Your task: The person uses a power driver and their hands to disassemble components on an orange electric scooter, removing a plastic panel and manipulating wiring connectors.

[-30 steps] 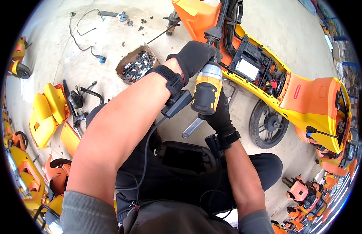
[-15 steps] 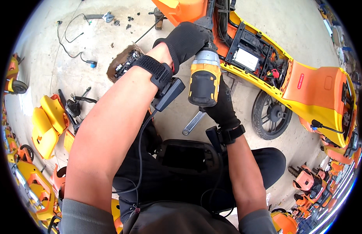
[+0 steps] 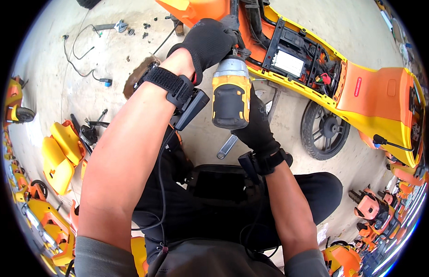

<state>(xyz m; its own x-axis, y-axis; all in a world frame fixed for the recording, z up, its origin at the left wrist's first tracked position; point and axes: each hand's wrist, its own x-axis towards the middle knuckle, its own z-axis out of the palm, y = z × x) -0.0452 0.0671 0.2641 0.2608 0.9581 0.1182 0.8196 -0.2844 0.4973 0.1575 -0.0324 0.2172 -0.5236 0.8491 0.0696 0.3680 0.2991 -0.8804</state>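
A yellow and black cordless impact driver (image 3: 231, 99) is in my right hand (image 3: 257, 122), whose black-gloved fingers wrap its handle beneath the body. The driver's grey nose points away from me, at a black metal part of the orange and yellow scooter (image 3: 311, 104). Just beyond that nose, my left hand (image 3: 206, 44), also in a black glove, closes around the black part at the scooter's edge. Its fingertips and the driver's tip are hidden there. The scooter lies tilted, with its inner compartment of wiring exposed. A spanner (image 3: 227, 147) lies on the floor below the driver.
A torn box (image 3: 136, 79) sits on the floor beside my left forearm. Farther left are an adjustable wrench (image 3: 113, 26), a cable (image 3: 87, 74) and yellow panels (image 3: 58, 159). The scooter's wheel (image 3: 324, 130) stands to the right. More scooters line both sides.
Both hands and the driver sit slightly farther left in the picture, and the scooter's near end has shifted left too. My grip on each thing looks the same.
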